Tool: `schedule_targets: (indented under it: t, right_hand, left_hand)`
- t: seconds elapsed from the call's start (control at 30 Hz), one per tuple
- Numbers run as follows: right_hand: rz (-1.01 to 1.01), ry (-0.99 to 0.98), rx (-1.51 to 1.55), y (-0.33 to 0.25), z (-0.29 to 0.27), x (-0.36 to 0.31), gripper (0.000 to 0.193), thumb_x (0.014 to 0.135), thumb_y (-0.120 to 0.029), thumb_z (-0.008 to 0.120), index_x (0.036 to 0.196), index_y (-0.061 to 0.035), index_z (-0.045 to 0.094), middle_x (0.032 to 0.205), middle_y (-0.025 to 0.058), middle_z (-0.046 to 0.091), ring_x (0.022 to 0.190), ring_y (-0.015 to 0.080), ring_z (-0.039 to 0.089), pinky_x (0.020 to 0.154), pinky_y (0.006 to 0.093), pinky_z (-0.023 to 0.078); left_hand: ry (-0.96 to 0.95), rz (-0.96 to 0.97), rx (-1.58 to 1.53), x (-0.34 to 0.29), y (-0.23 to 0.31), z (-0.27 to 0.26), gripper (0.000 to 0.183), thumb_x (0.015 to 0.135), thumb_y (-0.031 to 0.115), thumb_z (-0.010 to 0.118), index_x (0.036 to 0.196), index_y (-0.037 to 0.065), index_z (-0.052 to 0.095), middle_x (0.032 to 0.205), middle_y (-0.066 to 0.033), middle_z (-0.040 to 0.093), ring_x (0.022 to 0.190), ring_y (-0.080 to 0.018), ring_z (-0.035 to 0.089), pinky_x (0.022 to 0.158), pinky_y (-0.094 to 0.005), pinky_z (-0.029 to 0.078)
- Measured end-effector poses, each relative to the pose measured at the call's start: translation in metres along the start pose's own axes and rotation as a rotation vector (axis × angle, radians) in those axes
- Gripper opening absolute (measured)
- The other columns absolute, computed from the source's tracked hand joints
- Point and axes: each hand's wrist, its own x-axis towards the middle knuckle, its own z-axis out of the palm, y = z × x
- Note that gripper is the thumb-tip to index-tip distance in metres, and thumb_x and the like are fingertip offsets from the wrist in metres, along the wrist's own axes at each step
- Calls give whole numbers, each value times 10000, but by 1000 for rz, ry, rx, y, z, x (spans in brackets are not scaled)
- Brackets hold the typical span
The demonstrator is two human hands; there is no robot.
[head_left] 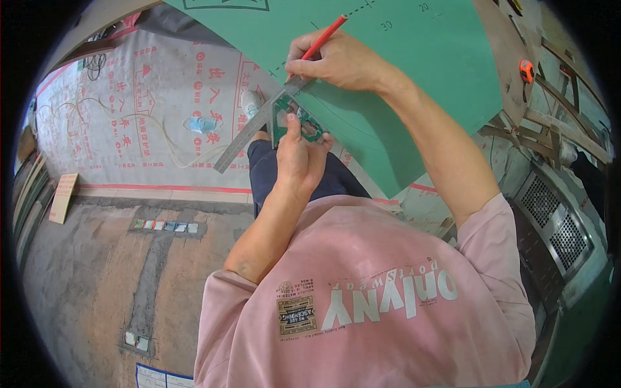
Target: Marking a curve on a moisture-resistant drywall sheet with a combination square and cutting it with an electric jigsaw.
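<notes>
In my left hand is a combination square with a green head and a long steel blade. The fingers and thumb close around the head, just off the left edge of a large green board. The blade slants up to the board's edge, and its far end lies at that edge. My right hand rests on the board near that end, pinching a red pencil. The pencil's lower tip points down beside the blade's end, partly hidden by the fingers. Dark marks show on the board's surface.
An orange tape measure lies on a brown board at the right, near stacked timber. White floor sheeting with red print carries a pale cable and a light-blue scrap. Electrical boxes sit in the bare wall.
</notes>
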Motion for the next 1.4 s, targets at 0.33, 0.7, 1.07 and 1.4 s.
schedule_targets:
  t: [0.33, 0.7, 1.07, 1.4]
  right_hand:
    - [-106, 40, -205, -4, 1, 3, 248, 854, -274, 641, 851, -30, 677, 746, 70, 657, 704, 174, 602, 690, 313, 472]
    - [-135, 26, -209, -13, 4, 0, 257, 849, -271, 636, 842, -15, 658, 747, 87, 638, 707, 199, 593, 676, 320, 467]
    - [-138, 23, -173, -8, 8, 1, 240, 848, -261, 635, 851, -22, 663, 752, 84, 651, 700, 198, 604, 672, 327, 472]
    - [-52, 27, -205, -12, 4, -2, 261, 863, -279, 622, 859, -19, 645, 762, 103, 638, 707, 231, 597, 676, 339, 471]
  left_hand:
    - [10, 13, 22, 2, -1, -2, 311, 1084, 360, 326, 1273, 174, 489, 1226, 22, 574, 1015, -129, 507, 783, -320, 403]
    - [25, 22, 0, 5, -5, -6, 327, 1086, 352, 328, 1296, 152, 478, 1216, 5, 577, 1002, -143, 504, 777, -315, 397]
    - [59, 38, -3, 7, -8, -8, 316, 1083, 342, 347, 1294, 151, 484, 1201, 3, 581, 996, -142, 509, 774, -326, 396]
    - [24, 58, 8, 7, -8, -9, 310, 1082, 340, 351, 1291, 155, 487, 1199, 8, 583, 993, -137, 509, 776, -330, 390]
